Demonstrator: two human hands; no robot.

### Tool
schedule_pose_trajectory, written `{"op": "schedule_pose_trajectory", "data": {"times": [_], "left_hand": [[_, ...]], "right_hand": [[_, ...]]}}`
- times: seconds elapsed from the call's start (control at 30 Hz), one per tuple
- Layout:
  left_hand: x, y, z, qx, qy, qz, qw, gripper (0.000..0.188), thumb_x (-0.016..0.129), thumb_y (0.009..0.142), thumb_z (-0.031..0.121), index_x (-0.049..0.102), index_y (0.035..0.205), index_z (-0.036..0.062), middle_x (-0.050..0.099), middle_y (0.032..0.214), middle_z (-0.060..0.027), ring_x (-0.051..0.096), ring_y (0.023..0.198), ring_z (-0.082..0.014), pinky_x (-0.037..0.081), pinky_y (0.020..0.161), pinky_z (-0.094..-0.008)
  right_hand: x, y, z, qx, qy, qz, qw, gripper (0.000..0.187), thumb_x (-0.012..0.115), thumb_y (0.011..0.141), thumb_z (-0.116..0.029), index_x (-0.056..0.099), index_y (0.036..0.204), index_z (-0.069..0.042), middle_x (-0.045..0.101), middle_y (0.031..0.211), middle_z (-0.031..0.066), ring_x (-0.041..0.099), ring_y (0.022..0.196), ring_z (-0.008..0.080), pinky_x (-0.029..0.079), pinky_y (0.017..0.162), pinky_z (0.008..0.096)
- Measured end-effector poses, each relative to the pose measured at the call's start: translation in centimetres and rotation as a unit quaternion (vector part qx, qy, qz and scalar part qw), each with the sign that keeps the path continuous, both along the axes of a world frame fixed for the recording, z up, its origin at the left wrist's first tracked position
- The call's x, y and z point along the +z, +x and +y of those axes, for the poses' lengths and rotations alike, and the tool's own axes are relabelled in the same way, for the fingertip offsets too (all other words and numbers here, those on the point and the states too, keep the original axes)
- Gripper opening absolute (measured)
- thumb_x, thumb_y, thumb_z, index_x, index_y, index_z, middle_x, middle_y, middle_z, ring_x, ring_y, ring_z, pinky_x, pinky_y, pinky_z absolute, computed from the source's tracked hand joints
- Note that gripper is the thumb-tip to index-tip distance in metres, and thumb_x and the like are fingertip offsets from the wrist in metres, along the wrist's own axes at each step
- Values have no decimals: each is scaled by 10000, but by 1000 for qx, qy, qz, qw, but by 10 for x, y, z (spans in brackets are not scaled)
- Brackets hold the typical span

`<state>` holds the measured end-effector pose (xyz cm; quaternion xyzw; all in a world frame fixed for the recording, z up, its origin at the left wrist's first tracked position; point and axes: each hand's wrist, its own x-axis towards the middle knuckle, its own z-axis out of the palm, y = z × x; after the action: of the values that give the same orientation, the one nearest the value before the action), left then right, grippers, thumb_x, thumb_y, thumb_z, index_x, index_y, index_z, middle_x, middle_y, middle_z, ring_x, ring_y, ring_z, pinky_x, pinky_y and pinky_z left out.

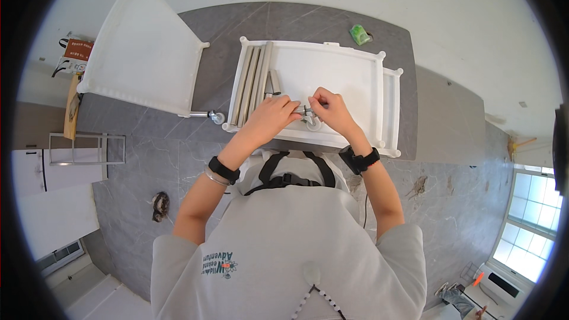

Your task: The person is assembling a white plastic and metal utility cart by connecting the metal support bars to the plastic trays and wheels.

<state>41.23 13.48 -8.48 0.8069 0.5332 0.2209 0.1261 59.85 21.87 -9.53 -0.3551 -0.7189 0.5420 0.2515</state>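
Observation:
Both of my hands meet over a white plastic tray (349, 77) with raised corner sockets. A caster (312, 122) with a pale wheel and metal fittings sits between them. My left hand (271, 121) is closed, its fingertips around a short metal tube at the caster. From the other side, my right hand (333, 114) pinches at the caster's fitting; the exact part is hidden by the fingers. Several long metal tubes (251, 86) lie side by side along the tray's left side. Shorter tubes (274, 82) rest beside them, near my left hand.
Another white tray (145, 47) stands tilted at the left, a caster (217, 117) on its tube. A second tray's edge (391, 106) shows beneath the near one. A green packet (359, 34) lies at the back of the grey table (237, 18). A metal frame (89, 149) stands left.

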Motion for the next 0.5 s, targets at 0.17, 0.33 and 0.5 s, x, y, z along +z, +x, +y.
{"op": "schedule_pose_trajectory", "data": {"times": [0.17, 0.33, 0.5], "left_hand": [[13, 13, -7, 69, -64, -13, 995, 379, 614, 847, 287, 498, 1110, 40, 602, 826, -124, 579, 779, -338, 449, 692, -404], [-3, 3, -2, 46, -104, -28, 993, 376, 609, 853, 275, 490, 1120, 38, 621, 813, -125, 587, 792, -340, 453, 707, -406], [-1, 4, -2, 18, -34, -84, 996, 372, 610, 853, 255, 493, 1127, 32, 629, 843, -113, 582, 793, -327, 448, 718, -405]], "right_hand": [[-3, 1, 2, 4, -20, 15, 1000, 217, 581, 878, -141, 505, 743, 11, 499, 550, 36, 404, 514, 86, 373, 488, 256], [1, 2, 2, 19, -17, -3, 1000, 222, 580, 879, -144, 500, 740, 11, 500, 555, 34, 402, 514, 84, 375, 491, 255], [0, 2, 3, 1, 0, 2, 1000, 219, 578, 880, -144, 500, 746, 9, 507, 562, 39, 412, 514, 86, 382, 494, 256]]}}
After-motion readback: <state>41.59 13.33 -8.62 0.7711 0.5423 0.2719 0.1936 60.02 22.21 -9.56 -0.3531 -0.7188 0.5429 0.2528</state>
